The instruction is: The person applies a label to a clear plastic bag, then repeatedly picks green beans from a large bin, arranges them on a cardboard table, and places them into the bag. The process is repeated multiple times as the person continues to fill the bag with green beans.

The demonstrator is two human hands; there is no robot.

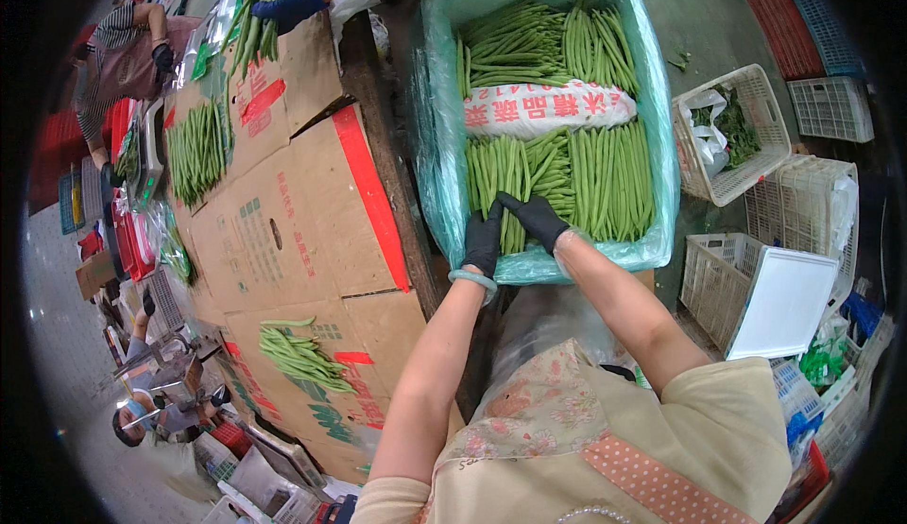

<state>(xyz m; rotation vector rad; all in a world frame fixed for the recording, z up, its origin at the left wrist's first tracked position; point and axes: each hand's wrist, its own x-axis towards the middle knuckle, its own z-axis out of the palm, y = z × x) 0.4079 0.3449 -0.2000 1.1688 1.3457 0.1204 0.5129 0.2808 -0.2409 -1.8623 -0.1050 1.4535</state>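
My left hand [483,242], in a black glove with a pale green bangle at the wrist, is at the near left corner of a box [439,201] lined with green plastic film. My right hand [536,221], also black-gloved, lies just beside it, the fingertips of both nearly meeting. Between them they grip a bundle of green beans [511,169], its lower end partly hidden by the fingers. A neat row of green beans [613,180] fills the near right of the box. Across the middle lies a white wrapped pack [549,109] with red printing; more beans [514,42] are behind it.
To my left, a cardboard-covered table [283,219] bears a loose bean pile [301,357] and a larger one [197,152]. A co-worker's blue-gloved hands [290,3] hold beans there. Plastic crates [733,184] and a white foam lid [783,301] stand right.
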